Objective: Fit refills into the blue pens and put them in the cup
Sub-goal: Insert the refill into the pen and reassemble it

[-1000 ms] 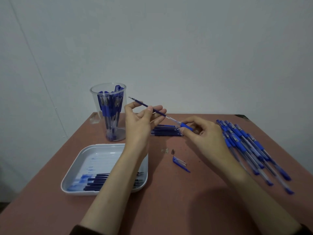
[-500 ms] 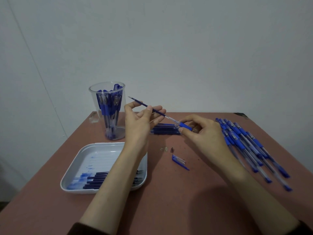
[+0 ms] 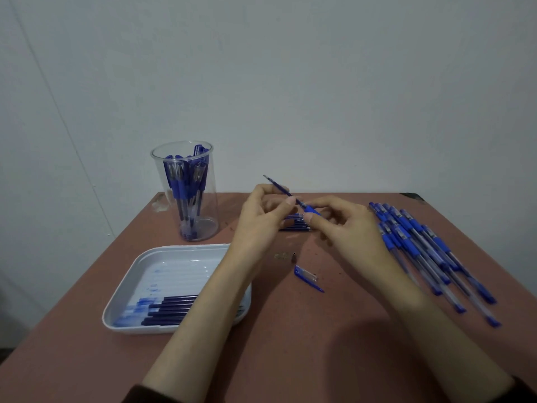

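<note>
Since the earlier frame the left grip (image 3: 261,219) has closed in on the right grip (image 3: 351,231), and less of the refill (image 3: 277,185) shows between them; its free end now sits lower and further right.

Step in hand: insertion of the refill into the pen barrel (image 3: 312,211), judged part done. The left grip pinches the refill between thumb and fingertips. The right grip pinches the barrel at its blue sleeve. Both are held above the desk (image 3: 290,344), in front of the spare refills (image 3: 293,226).

Next move, as judged: push the refill along the barrel axis until it seats (a tilted push could bend the thin tube). Then fit the tip piece (image 3: 294,258) and the cap (image 3: 308,277), both lying on the desk near the hands. The finished pen then goes into the cup (image 3: 209,210), to the left at the back.

Appearance: the refill is a thin, dark blue rod, tilted up and to the left. The barrel is mostly hidden by the fingers. The cup is clear and holds several capped pens upright. More pens (image 3: 421,248) lie in a row to the right. The tray (image 3: 174,266) holds dark refills.
</note>
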A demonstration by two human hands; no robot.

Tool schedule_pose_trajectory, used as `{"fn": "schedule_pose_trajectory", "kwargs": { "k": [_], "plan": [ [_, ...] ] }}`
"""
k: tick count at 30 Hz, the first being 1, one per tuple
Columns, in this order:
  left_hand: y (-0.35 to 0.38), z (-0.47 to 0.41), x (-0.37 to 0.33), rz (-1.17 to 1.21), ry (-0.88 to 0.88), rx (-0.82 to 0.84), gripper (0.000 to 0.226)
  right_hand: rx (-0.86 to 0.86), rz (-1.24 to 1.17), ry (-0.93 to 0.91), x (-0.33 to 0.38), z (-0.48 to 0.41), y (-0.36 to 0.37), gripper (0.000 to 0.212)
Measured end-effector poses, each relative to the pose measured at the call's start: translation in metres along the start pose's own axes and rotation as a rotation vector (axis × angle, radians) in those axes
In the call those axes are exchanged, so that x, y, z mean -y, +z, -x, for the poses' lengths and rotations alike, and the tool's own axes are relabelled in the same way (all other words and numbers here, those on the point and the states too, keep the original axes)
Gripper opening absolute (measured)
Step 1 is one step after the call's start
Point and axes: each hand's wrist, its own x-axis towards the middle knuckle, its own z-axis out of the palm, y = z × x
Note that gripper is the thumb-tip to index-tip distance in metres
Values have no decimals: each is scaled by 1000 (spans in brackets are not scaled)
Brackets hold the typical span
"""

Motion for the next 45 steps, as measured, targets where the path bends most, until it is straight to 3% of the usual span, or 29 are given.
{"fn": "schedule_pose_trajectory", "kwargs": {
  "k": [4, 8, 10, 13, 21, 23, 25, 28, 31, 34, 45],
  "plan": [
    [-5, -2, 0, -195, 3, 64, 18, 31, -273, 131, 4, 0, -3, 12],
    [-15, -2, 3, -823, 108, 204, 33, 26, -384, 175, 4, -1, -5, 10],
    [-16, 0, 4, -989, 105, 321, 43, 23, -393, 175, 4, -1, -6, 10],
    [-18, 1, 5, -1090, 77, 435, 46, 23, -389, 166, 4, -1, -6, 10],
    [-19, -2, 12, -1098, 79, 478, 24, 20, -373, 169, 4, -1, -4, 11],
    [-18, -3, 13, -1074, 100, 426, 17, 22, -361, 168, 5, 0, -4, 12],
    [-17, -4, 10, -936, 134, 256, 16, 17, -322, 157, 4, 0, -5, 13],
    [-20, -5, -1, -323, 29, 14, 16, 3, -160, 81, 0, 0, -5, 11],
    [-22, -3, -8, 106, -83, -57, 18, 6, -38, 19, -2, 0, -2, 9],
    [-20, 0, -10, 197, -129, -35, 20, 10, -3, 7, -2, 1, 0, 12],
    [-17, -1, -6, 169, -140, 25, 21, 20, 75, -30, 1, 3, -1, 15]
  ]
}}
